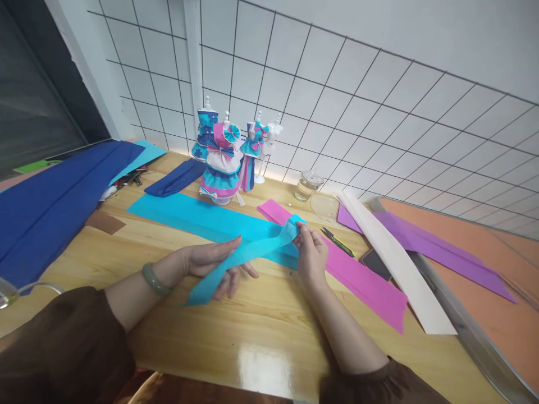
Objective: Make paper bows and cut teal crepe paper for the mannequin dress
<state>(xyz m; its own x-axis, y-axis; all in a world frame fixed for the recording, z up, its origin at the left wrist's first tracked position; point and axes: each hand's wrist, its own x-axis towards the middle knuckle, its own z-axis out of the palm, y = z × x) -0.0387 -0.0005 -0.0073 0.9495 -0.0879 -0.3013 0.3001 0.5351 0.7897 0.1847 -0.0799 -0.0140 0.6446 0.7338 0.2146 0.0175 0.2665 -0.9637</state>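
A narrow strip of turquoise crepe paper point(248, 252) runs slantwise between my hands, its loose end hanging down at the lower left. My right hand point(312, 252) pinches the bunched upper end between thumb and fingers. Under the strip lies my left hand point(210, 261), fingers spread and not closed on it; a jade-coloured bangle circles that wrist. Below and behind them, a wider turquoise sheet point(189, 216) is flat on the wooden table point(236, 342). A pink strip point(366, 283) passes beside my right hand, near yellow-and-black thread snips point(337, 241).
Small dress forms in paper dresses point(221, 163) stand at the back, with a clear cup point(307, 185) to their right. Dark blue paper point(54, 196) covers the left side. White point(396, 258) and purple strips point(450, 252) lie across the right edge, by a dark flat object point(376, 265).
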